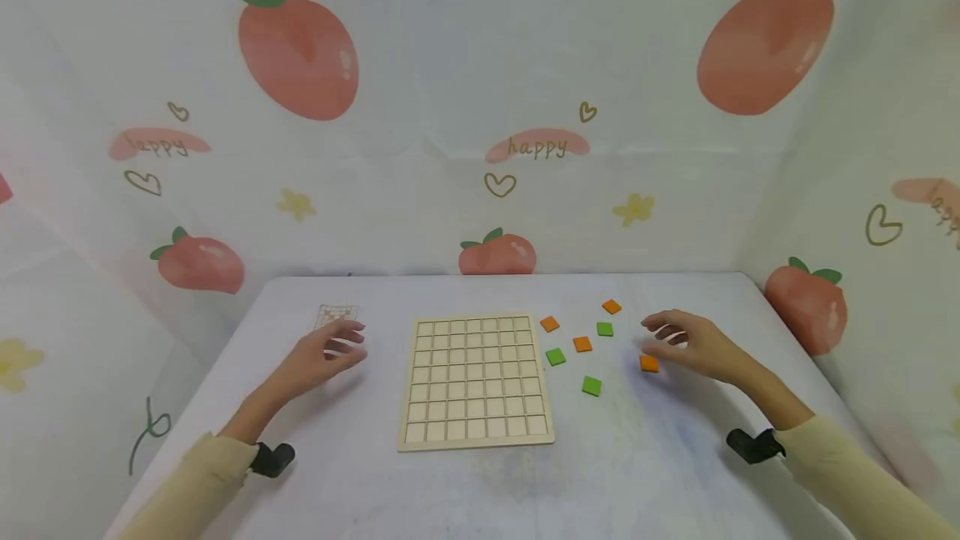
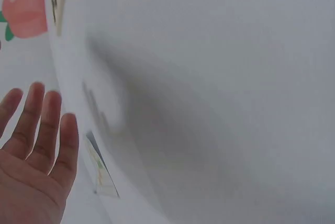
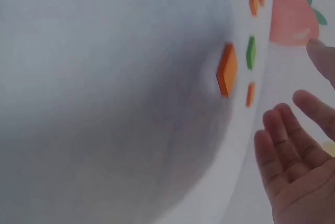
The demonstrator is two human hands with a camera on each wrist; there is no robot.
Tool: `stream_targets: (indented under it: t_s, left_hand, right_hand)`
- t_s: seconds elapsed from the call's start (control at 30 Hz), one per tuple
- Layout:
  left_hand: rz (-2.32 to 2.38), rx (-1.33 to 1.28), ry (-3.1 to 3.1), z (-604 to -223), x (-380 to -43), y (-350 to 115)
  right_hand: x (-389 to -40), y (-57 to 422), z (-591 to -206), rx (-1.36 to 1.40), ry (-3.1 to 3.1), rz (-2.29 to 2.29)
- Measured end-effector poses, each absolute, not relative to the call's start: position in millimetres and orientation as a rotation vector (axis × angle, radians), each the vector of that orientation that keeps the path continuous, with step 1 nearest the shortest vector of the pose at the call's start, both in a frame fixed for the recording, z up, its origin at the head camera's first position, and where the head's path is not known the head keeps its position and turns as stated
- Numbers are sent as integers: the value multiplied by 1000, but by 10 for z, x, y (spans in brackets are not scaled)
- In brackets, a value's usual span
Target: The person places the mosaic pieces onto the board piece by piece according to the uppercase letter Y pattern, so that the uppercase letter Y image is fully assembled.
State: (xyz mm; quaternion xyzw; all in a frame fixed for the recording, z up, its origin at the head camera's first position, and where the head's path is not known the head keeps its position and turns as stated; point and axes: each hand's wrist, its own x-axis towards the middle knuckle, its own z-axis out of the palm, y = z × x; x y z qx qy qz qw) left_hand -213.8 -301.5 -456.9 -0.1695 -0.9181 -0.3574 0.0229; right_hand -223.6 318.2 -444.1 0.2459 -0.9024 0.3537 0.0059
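Position of nearest orange square tile: on the white tabletop, beneath the right hand near the thumb tip, with a visible gap in the right wrist view. Long axis: none discernible on a roughly square outline. Nearer hand: right, clearly. Left hand: raised to the left of the pale wooden grid board, near the printed grid card, well apart from all tiles. Condition of both hands: relaxed fingers, thumb spaced away, nothing held, well apart from each other. Other orange tiles and green tiles: scattered between board and right hand. Governing relation, by judgement: downward gap from right fingertips to nearest tile, rather than sideways reach.
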Motion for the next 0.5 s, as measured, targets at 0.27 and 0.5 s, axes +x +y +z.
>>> stream_targets:
  t_s: [0.27,0.5]
  left_hand:
    - [-1306,-569,-2914,-4589,-2115,-2738]
    - [-1255,-619,-2942,-4649,-2136,-2542]
  right_hand:
    - [-2153,2971,-4607,797,-2731,1410]
    - [-2010,2701,-4684,784,-2746,1496]
